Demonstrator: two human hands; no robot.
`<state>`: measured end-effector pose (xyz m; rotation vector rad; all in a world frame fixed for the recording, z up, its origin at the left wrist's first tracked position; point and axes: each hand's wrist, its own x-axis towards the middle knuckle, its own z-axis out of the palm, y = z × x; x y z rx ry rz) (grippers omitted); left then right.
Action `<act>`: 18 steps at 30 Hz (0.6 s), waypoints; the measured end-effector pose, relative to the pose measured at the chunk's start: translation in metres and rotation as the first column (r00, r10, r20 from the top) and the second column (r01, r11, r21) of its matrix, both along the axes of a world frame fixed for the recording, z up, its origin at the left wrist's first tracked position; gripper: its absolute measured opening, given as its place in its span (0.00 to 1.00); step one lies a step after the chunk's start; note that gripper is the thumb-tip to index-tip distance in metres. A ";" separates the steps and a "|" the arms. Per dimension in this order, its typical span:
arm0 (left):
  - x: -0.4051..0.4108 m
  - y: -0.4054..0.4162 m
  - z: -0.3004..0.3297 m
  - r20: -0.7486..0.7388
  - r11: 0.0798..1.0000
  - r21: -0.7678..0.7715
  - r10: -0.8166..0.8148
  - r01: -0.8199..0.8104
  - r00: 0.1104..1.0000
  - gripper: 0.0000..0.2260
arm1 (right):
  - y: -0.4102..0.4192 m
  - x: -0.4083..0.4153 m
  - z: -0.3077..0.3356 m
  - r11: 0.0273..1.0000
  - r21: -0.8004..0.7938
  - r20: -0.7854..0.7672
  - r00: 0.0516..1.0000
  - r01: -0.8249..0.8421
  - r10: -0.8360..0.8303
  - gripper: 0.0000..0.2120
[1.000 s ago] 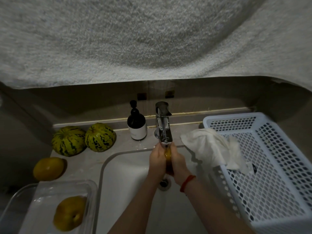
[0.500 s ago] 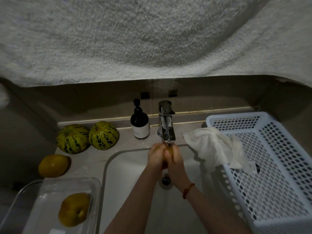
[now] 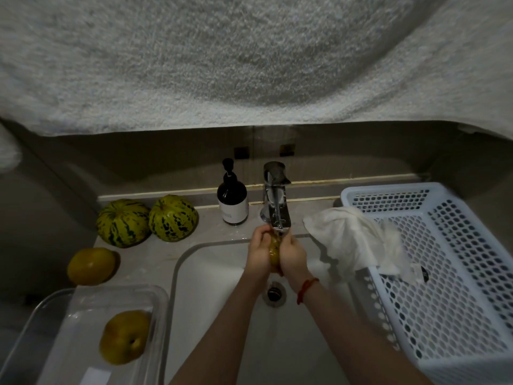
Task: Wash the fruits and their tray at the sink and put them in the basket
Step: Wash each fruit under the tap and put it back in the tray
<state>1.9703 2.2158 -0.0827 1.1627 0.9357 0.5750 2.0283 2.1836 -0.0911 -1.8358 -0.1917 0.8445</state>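
melons (image 3: 147, 220): yellow-green, dark-green stripes, counter's back-left corner | pears (image 3: 91, 265): yellow-brown | basket (image 3: 444, 273): white, perforated | bottle (image 3: 232, 201): black, white label | cloth (image 3: 347, 237): white

This looks like a home washroom or small kitchen corner, dimly lit. A white sink (image 3: 211, 276) is sunk into a pale stone-like counter (image 3: 155, 254), with a chrome single-lever tap (image 3: 276, 201) at its back edge and a dark pump bottle (image 3: 232, 201) beside it. Household odds sit around: a perforated white plastic basket (image 3: 444, 273) with a white cloth (image 3: 349, 237) draped over its rim, and a clear plastic tray (image 3: 83, 301) on the counter. A pale towel (image 3: 249, 65) hangs overhead.
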 end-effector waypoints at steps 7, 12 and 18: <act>-0.009 0.013 0.016 0.136 0.852 -0.514 -0.033 0.099 0.990 0.19 | -0.016 -0.011 -0.016 0.884 0.273 0.348 0.896 -0.379 0.277 0.18; 0.000 0.007 0.011 0.023 0.941 -0.325 -0.088 0.091 0.996 0.11 | -0.022 -0.005 -0.013 0.904 0.304 0.364 0.913 -0.301 0.182 0.12; -0.002 0.004 0.005 0.282 0.905 -0.424 0.166 -0.033 0.945 0.09 | -0.011 -0.007 -0.014 0.944 0.204 0.332 0.925 -0.259 0.182 0.13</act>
